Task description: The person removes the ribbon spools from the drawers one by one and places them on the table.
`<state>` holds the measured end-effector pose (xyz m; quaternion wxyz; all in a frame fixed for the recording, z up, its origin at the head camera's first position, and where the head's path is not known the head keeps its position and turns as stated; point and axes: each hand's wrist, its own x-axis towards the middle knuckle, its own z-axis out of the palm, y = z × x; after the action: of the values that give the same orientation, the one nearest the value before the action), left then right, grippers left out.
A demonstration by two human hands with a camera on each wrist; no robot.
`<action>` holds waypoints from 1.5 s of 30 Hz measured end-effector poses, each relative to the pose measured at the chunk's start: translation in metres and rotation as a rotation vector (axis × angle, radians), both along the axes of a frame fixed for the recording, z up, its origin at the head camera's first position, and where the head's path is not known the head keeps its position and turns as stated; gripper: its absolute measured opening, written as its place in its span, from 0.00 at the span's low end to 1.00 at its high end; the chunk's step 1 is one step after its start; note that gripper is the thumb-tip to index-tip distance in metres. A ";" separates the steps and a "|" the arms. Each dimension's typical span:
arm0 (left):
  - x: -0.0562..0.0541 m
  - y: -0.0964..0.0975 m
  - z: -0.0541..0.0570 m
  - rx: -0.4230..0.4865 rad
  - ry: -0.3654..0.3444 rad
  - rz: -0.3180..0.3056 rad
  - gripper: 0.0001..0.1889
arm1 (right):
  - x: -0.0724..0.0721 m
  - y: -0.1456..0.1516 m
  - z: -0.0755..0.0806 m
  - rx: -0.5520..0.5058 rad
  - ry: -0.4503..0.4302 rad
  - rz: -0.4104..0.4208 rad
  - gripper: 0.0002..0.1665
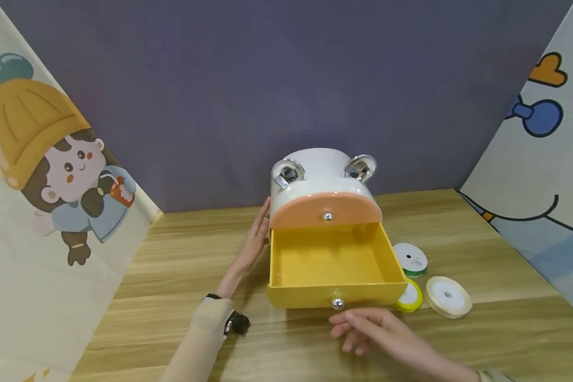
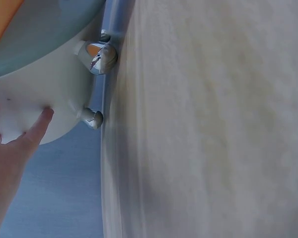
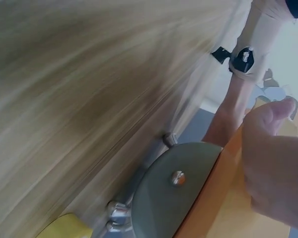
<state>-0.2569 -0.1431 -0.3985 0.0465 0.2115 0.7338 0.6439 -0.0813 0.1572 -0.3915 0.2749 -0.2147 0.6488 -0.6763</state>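
A white, rounded drawer box [image 1: 315, 159] with shiny silver ears stands against the back wall. Its orange top drawer [image 1: 301, 212] is closed, while the yellow drawer [image 1: 305, 298] below is pulled out with a bare inside. My left hand [image 1: 254, 241] rests on the box's left side, fingers straight; in the left wrist view its fingertips touch the white wall [image 2: 64, 106]. Just in front of the yellow drawer's silver knob [image 1: 337, 303], my right hand [image 1: 379, 334] hovers with loosely bent fingers, holding nothing. A grey-green lower drawer [image 3: 159, 198] shows in the right wrist view.
Right of the box lie a white ribbon spool with green ribbon [image 1: 410, 258], a yellow spool [image 1: 410, 297] partly hidden by the drawer, and a cream spool [image 1: 449, 296]. Silver feet [image 2: 93, 118] support the box on the wooden table [image 1: 181, 265]. Printed panels flank both sides.
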 end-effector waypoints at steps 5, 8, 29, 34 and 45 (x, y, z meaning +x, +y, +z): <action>-0.002 0.002 -0.002 0.012 0.022 0.006 0.28 | -0.003 -0.005 0.002 0.001 -0.121 -0.065 0.27; -0.008 0.002 -0.009 0.011 0.037 0.017 0.28 | -0.005 -0.007 0.003 0.011 -0.177 -0.100 0.26; -0.016 0.000 -0.025 0.037 0.102 0.017 0.29 | -0.025 -0.018 0.010 0.090 -0.176 -0.217 0.26; -0.016 0.000 -0.027 0.042 0.103 0.014 0.29 | -0.036 -0.017 0.011 0.113 -0.169 -0.242 0.25; -0.013 -0.001 -0.025 0.072 0.077 0.015 0.27 | -0.059 -0.018 0.012 0.096 -0.219 -0.261 0.26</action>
<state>-0.2696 -0.1441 -0.4235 0.0056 0.2321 0.7131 0.6615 -0.1398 0.1393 -0.3792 0.2637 -0.0403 0.6687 -0.6940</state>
